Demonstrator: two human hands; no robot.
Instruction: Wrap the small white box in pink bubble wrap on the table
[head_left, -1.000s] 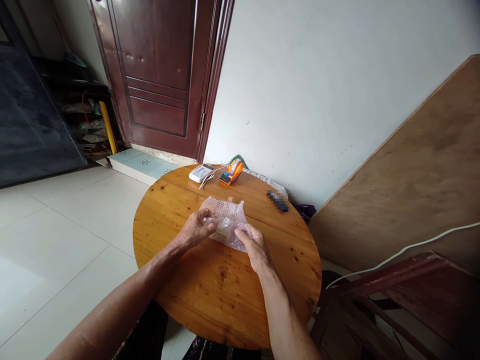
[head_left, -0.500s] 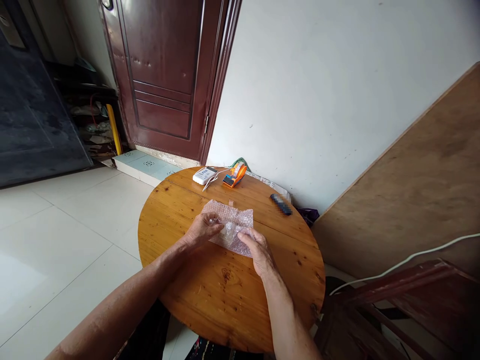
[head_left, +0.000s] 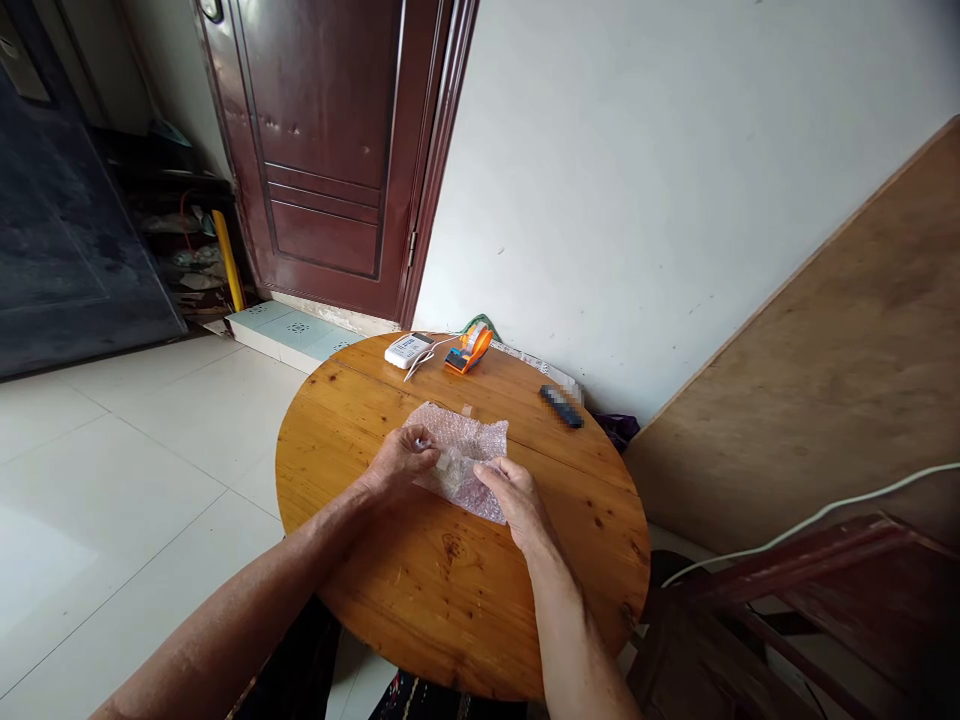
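A sheet of clear, pinkish bubble wrap point(head_left: 466, 432) lies crumpled near the middle of the round wooden table. At its left side, my left hand point(head_left: 401, 458) is closed, with thumb and fingers pinched on the wrap. Its right part is gripped by my right hand point(head_left: 511, 490), thumb on top and fingers curled round the edge. Between the hands the near layer of wrap is folded over something pale and see-through that I cannot make out.
Toward the table's point(head_left: 450, 610) far edge are a white power strip point(head_left: 409, 350) with its cord and an orange tape dispenser point(head_left: 469, 350). A dark, pixelated object point(head_left: 562, 406) lies at the right. A wooden board point(head_left: 810, 350) leans against the wall.
My left hand's fingers have closed tighter and drawn slightly left and toward me. The near fold of wrap between the hands has shifted a little; my right hand has barely moved.
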